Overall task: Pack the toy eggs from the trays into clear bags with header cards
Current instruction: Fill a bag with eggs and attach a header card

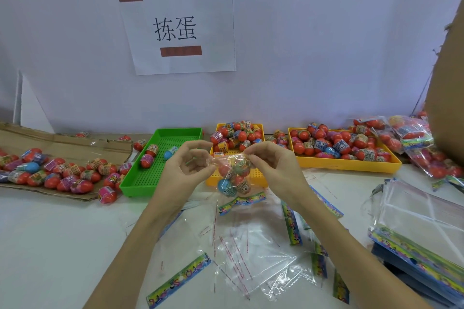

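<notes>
- Head view: clear bag (232,173) hangs in the air in front of the middle yellow tray (259,175), mouth up, header card (242,201) dangling at the bottom, just above the desk (62,233). Several toy eggs inside; a blue egg (226,187) sits lowest, red ones above it.
- Left hand (187,165): fingers curled, thumb and fingertips pinching the film at the left of the bag mouth.
- Right hand (270,160): also curled, pinching the film at the right of the mouth. Both hands hold the bag alone; no egg in either.
- Judged step: closing or sealing the mouth. Whether the adhesive strip is exposed cannot be told.
- Risk: all the load hangs from two pinches on slick film. If either slips, the bag tips and eggs roll out over the desk.
- Risk: a fold pressed unevenly could leave a gap or a crooked seal, or tacky film could catch on a finger.
- Risk: directly below lie loose empty bags (251,253) and spare header strips (179,281). A sticky flap lowered onto them may pick one up.
- Green tray (140,180) to the left holds few eggs. Far yellow tray (349,165) to the right is heaped.
- Further left, loose eggs on flattened cardboard (62,143). Further right, filled bags (411,140) and a stack of unused bags (421,218).
</notes>
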